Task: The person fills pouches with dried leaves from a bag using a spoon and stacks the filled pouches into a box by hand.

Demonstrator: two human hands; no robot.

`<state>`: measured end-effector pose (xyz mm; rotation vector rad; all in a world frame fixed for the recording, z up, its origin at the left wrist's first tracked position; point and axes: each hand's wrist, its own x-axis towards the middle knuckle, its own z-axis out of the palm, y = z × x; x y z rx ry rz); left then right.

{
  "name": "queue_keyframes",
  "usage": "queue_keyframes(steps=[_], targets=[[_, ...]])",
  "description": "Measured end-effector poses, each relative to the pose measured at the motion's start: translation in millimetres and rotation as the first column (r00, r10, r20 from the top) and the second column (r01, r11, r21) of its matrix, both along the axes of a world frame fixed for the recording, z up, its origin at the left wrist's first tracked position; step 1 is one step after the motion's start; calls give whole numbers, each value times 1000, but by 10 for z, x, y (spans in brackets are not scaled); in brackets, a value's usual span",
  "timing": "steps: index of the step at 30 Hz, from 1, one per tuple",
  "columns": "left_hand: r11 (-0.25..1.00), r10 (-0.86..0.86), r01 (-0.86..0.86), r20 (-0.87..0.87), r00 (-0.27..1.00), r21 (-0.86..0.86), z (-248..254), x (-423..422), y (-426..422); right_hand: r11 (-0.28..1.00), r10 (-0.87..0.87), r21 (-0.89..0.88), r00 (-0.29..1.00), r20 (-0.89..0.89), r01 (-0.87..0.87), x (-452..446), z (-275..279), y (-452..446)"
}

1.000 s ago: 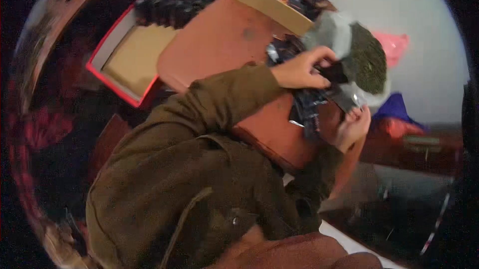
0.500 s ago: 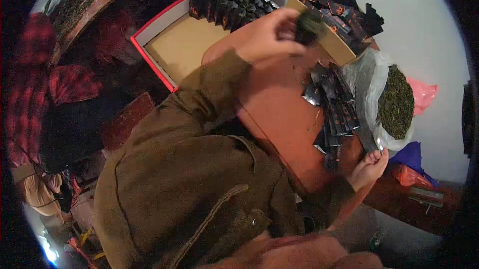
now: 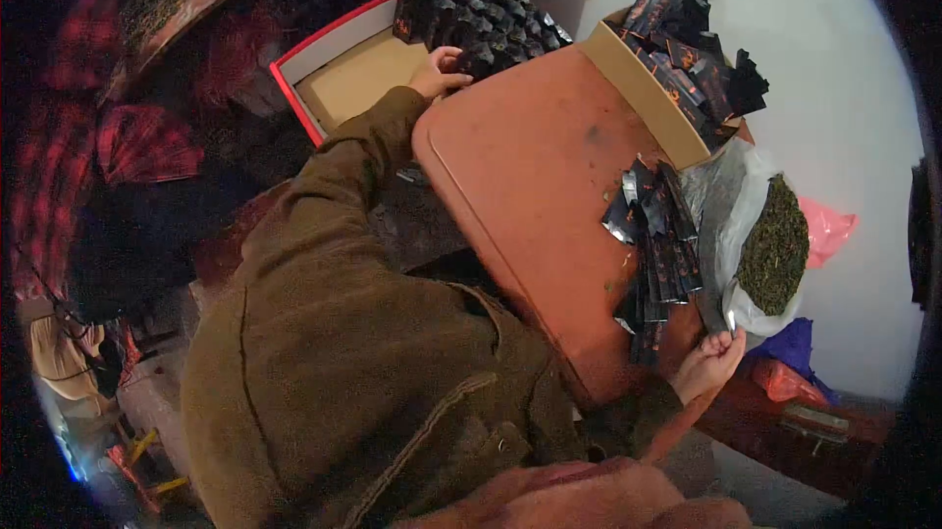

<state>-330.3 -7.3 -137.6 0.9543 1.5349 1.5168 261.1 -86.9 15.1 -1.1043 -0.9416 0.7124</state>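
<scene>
My left hand reaches into a red-edged box and closes on a black pouch at the near end of the packed rows. The pouch is partly hidden by my fingers. At the table's right side, my right hand pinches a small shiny metal piece; its full shape cannot be made out. Beside that hand stands a clear plastic bag full of dried green leaves. Flat black packets with orange print lie in an overlapping pile on the tabletop.
An open cardboard box heaped with black packets stands at the table's far edge by the wall. Past the leaf bag are a pink bag and a blue bag. Red plaid cloth shows at left.
My left hand has moved left from above the table into the red-edged box with the black pouch. My right hand stays near the leaf bag. The view has shifted slightly.
</scene>
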Motion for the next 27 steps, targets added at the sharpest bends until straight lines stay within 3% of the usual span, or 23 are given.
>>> queue_keyframes(steps=[3, 6, 9, 14, 21, 27], targets=[[999, -18, 25, -162, 987, 41, -325, -32, 158, 1000, 8, 11, 1000, 7, -8, 55, -62, 26], [991, -65, 85, -186, 980, 99, -822, -198, 419, 996, -90, -20, 996, -1, 90, -77, 4, 21], [972, -178, 178, -15, 984, 151, -1079, -286, 502, 998, -65, -2, 998, -3, 65, -97, 8, 21], [971, -234, 234, -2, 972, 58, -706, -123, 389, 998, -55, -21, 998, -2, 55, -34, -24, 33], [975, -210, 217, -108, 972, 57, -784, -166, 413, 999, -26, -40, 992, -121, 22, -145, 56, 24], [971, -229, 215, -151, 962, -101, -712, -201, 425, 999, -26, -38, 996, -85, 23, -183, 66, 12]])
